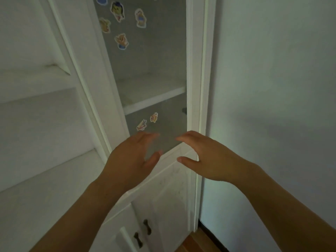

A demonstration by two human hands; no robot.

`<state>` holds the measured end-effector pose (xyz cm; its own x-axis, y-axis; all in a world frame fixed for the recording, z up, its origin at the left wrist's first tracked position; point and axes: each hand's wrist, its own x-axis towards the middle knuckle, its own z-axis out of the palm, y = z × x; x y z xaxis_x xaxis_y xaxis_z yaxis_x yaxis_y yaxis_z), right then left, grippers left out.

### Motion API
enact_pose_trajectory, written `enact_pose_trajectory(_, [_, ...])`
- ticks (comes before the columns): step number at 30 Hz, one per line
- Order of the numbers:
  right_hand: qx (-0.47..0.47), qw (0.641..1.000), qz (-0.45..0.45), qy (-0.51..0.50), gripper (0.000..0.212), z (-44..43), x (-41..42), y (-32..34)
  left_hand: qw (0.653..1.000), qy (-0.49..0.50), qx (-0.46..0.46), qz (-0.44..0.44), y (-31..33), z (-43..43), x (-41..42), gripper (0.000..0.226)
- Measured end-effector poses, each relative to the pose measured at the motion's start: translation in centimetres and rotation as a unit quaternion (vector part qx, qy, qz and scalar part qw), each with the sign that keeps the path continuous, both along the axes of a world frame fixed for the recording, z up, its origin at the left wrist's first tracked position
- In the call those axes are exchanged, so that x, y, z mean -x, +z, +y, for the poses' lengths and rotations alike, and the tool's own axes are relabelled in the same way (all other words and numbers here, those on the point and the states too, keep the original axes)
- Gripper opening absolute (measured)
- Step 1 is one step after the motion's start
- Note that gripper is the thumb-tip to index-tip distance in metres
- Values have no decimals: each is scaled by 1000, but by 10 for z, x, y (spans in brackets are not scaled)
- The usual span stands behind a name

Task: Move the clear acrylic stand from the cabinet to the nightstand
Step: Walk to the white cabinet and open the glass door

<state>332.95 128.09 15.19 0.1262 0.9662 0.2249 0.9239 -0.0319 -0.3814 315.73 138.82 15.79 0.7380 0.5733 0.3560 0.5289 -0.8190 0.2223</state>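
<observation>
Head view. Left hand and right hand are both raised in front of the white cabinet, palms turned toward each other, a gap between them. Left hand: fingers spread and slightly curled, thumb apart from the fingers, open. Right hand: fingers bent into a loose curve, thumb held out below them, open. Whether either hand touches anything cannot be told; the space between them shows only a faint, blurred, see-through patch just above the lower shelf edge, which may be the clear stand, but its outline is too weak to confirm.

Cabinet: tall open compartment with a grey back panel and one white shelf across the middle. Cartoon stickers are on the back panel above the shelf; two more stickers sit below it, just above the left hand's fingertips. Below the open compartment are two white doors with dark handles. To the right is a plain wall; a strip of wood floor shows at the bottom. Lighting is dim. The nightstand is out of view.
</observation>
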Motion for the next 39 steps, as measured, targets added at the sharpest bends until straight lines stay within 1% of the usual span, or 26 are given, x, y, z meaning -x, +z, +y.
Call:
enact_pose_trajectory(5, [-44,998,-22,34,53,23,-19,34,997,21,-56,-42,29,10,-7,51])
enact_pose_trajectory(8, [-89,995,-30,46,53,35,-22,50,995,38,-74,-49,45,15,-9,46])
enact_pose_trajectory(12, [-139,988,-36,49,53,51,-22,69,993,54,-96,-52,66,20,-11,52])
enact_pose_trajectory(18, [-207,974,-43,83,53,72,-19,101,987,64,-124,-79,98,24,-10,49])
enact_pose_trajectory(23, [-260,959,-37,104,53,92,-10,125,978,72,-173,-89,118,32,0,55])
enact_pose_trajectory(31, [-298,945,-29,128,52,118,10,155,964,98,-216,-118,146,43,30,54])
enact_pose_trajectory(39, [-353,923,-39,149,57,138,35,208,944,95,-267,-169,189,58,44,55])
